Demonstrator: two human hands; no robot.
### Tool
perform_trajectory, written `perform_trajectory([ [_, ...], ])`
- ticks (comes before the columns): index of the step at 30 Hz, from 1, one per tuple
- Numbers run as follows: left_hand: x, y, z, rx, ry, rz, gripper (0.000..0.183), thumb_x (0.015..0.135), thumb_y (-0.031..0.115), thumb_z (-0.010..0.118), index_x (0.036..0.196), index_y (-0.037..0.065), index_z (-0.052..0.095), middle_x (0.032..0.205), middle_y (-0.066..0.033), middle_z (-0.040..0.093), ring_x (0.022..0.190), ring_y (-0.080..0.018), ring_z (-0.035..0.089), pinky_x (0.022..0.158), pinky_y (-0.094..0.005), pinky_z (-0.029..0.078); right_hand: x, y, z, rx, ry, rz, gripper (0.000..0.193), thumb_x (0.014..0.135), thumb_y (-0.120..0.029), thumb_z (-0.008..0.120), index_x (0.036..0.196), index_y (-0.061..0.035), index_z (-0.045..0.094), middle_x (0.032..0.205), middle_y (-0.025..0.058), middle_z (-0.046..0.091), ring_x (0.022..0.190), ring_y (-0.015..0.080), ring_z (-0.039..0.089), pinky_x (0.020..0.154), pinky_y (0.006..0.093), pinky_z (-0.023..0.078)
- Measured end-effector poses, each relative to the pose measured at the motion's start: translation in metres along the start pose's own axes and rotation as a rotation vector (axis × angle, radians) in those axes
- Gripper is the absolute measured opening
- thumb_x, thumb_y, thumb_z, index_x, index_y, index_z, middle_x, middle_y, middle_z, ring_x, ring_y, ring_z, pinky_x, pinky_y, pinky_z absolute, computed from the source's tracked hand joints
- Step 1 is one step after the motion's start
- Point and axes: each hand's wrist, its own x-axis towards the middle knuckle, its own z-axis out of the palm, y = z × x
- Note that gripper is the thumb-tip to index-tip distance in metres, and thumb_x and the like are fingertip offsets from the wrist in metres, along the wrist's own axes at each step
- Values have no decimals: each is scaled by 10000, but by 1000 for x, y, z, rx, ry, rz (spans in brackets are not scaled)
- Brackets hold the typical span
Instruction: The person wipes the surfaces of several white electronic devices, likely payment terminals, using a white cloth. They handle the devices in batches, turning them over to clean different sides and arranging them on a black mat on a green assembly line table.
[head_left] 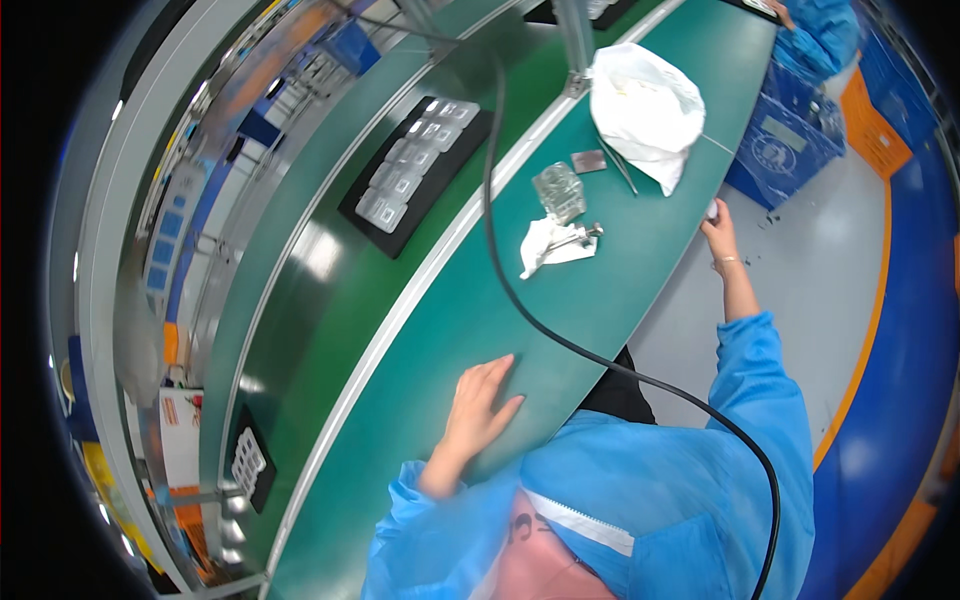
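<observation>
My left hand (478, 408) is over the green tabletop (440, 345), palm down, fingers apart and holding nothing. Out to the right, beyond the table's edge, my right hand (722, 240) is closed round a small whitish thing (712, 210), whose kind I cannot make out. On the table ahead lies a white cloth or paper (540, 245) with a small metal tool (580, 236) on it. Behind it stand a clear block-like container (559, 192) and a small brownish-pink square (589, 161). Dark tweezers (622, 168) lie beside a white plastic bag (645, 110).
A black tray (395, 236) of clear plastic parts sits on the green conveyor (330, 330) to the left; another tray (262, 490) is nearer. A black cable (540, 325) crosses the view. Blue bins (785, 145) and a co-worker's blue sleeve (820, 45) are at the far right.
</observation>
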Motion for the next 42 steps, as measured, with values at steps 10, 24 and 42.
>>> perform_trajectory([
  [10, -2, 4, -6, 23, -9, 45, 651, 890, 180, 760, 1484, 72, 518, 1411, -129, 579, 1258, -333, 538, 1071, -443, 428, -154, -181, 74, -251, 62, -447, 242, 988, -114, 655, 1216, -43, 617, 1076, 112, 714, 973, 195, 695, 876, 326, 537],
  [24, -9, -21, -12, -244, -10, 131, 683, 910, 193, 744, 1518, 56, 464, 1378, -177, 586, 1254, -360, 552, 1083, -453, 432, -171, -215, 237, -1029, -274, -1023, 282, 846, -135, 707, 1049, -53, 529, 704, 66, 616, 676, 254, 683, 611, 381, 547],
  [42, -13, -32, -15, -341, 48, 66, 598, 939, 145, 705, 1500, 110, 502, 1319, -142, 610, 1165, -313, 625, 1002, -414, 508, -121, -194, 138, -361, -480, -350, 360, 904, -171, 767, 1237, -56, 691, 1209, 60, 709, 1103, 221, 625, 974, 359, 499],
])
